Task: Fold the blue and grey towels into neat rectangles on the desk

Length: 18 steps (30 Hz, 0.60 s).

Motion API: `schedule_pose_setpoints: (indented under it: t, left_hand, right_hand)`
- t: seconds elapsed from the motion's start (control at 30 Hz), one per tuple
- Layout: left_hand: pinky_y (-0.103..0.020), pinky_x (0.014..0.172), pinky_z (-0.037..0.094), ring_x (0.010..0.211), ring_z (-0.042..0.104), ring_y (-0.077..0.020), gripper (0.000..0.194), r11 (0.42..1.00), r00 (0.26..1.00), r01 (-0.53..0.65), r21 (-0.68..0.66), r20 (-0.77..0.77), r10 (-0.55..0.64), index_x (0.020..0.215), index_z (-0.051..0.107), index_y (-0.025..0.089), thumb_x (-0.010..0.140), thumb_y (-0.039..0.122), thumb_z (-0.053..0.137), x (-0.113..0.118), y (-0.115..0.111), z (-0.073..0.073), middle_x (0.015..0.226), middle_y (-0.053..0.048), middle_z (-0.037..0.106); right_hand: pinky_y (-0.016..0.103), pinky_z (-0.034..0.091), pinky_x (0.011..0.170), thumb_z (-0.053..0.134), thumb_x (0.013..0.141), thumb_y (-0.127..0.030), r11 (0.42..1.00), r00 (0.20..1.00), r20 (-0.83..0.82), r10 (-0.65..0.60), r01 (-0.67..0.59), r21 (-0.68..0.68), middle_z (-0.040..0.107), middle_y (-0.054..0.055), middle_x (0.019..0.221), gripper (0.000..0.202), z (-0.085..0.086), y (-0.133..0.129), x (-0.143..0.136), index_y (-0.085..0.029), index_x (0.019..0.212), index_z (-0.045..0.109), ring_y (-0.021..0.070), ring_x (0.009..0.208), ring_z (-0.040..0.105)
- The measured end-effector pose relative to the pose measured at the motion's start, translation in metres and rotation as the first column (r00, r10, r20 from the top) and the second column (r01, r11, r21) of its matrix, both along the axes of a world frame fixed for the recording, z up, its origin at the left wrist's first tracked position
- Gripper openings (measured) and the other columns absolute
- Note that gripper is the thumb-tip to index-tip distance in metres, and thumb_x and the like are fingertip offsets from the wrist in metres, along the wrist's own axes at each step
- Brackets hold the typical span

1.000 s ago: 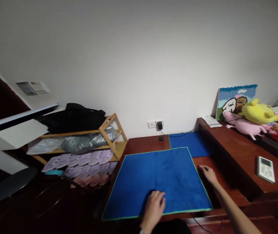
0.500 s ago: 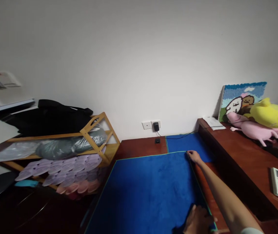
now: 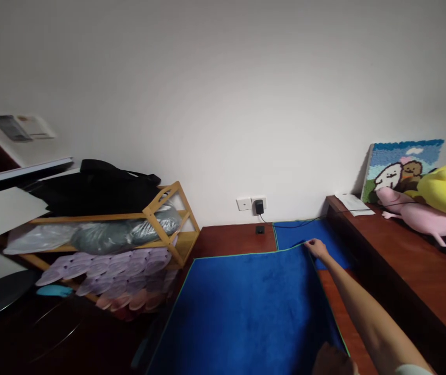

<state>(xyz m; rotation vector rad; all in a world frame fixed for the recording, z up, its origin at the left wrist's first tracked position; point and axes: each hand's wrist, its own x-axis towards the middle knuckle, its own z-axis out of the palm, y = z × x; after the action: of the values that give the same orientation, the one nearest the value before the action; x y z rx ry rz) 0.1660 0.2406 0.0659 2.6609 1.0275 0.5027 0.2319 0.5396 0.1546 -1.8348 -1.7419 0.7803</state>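
A large blue cloth (image 3: 246,302) with a thin green edge is spread over a reddish-brown wooden surface. Its far right corner is pinched between the fingers of my right hand (image 3: 317,248) and looks slightly raised. At the bottom of the view, my left hand (image 3: 333,359) is closed on the cloth's right edge; it is dark and partly cut off by the frame. Behind the large cloth lies another blue piece (image 3: 301,234) with a green edge, partly covered by it.
A wooden rack (image 3: 186,242) at the left holds a black bag (image 3: 101,192), plastic-wrapped items and lilac hangers. A black plug (image 3: 259,207) sits in the wall socket, its cable running right. The raised ledge (image 3: 398,245) bears pink and yellow plush toys (image 3: 422,216), a picture and papers.
The scene has shifted slightly right as the view turned left. My left hand has moved lower, nearer the bottom edge. My right hand still pinches the corner, which now looks a little lifted.
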Motion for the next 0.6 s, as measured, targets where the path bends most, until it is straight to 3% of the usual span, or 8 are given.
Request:
schedule_pose_setpoints:
  t: [0.13,0.27,0.43,0.6]
  left_hand:
    - [-0.042,0.068,0.053,0.073,0.071,-0.0274,0.012,0.966,0.968,-0.243,-0.085,0.043,0.247,0.085,0.073,0.027,0.087,0.033,0.063,-0.040,-0.023,0.038,0.071,-0.011,0.074]
    - [-0.038,0.078,0.057,0.084,0.072,-0.0258,0.010,0.847,0.808,-0.499,-0.182,0.255,0.531,0.092,0.072,0.032,0.089,0.035,0.063,-0.132,-0.069,0.075,0.080,-0.007,0.076]
    - [-0.026,0.072,0.059,0.070,0.071,-0.0174,0.031,0.660,0.502,-0.685,-0.308,0.456,0.734,0.087,0.068,0.029,0.097,0.052,0.050,-0.260,-0.143,0.098,0.075,-0.003,0.075]
    - [-0.021,0.057,0.056,0.053,0.068,-0.0152,0.049,0.459,0.265,-0.810,-0.365,0.470,0.842,0.080,0.060,0.027,0.095,0.071,0.043,-0.343,-0.186,0.103,0.059,0.001,0.069]
  right_hand:
    - [0.028,0.055,0.071,0.067,0.086,-0.038,0.998,0.997,-0.066,0.051,-0.047,0.050,0.073,0.002,0.073,0.026,0.034,-0.006,-0.021,-0.016,0.097,0.076,0.0157,0.069,0.069]
    - [0.024,0.052,0.064,0.066,0.085,-0.040,0.983,0.977,-0.133,0.167,-0.155,0.097,0.070,0.000,0.064,0.029,0.063,-0.015,-0.068,-0.016,0.097,0.077,0.0136,0.060,0.064]
    - [0.025,0.053,0.066,0.063,0.087,-0.043,0.940,0.926,-0.183,0.330,-0.305,0.153,0.073,0.002,0.069,0.036,0.081,-0.030,-0.170,-0.013,0.100,0.078,0.0155,0.065,0.066]
    - [0.027,0.055,0.078,0.058,0.091,-0.037,0.876,0.869,-0.149,0.471,-0.441,0.195,0.080,0.007,0.090,0.033,0.084,-0.053,-0.293,-0.015,0.103,0.079,0.0201,0.086,0.072]
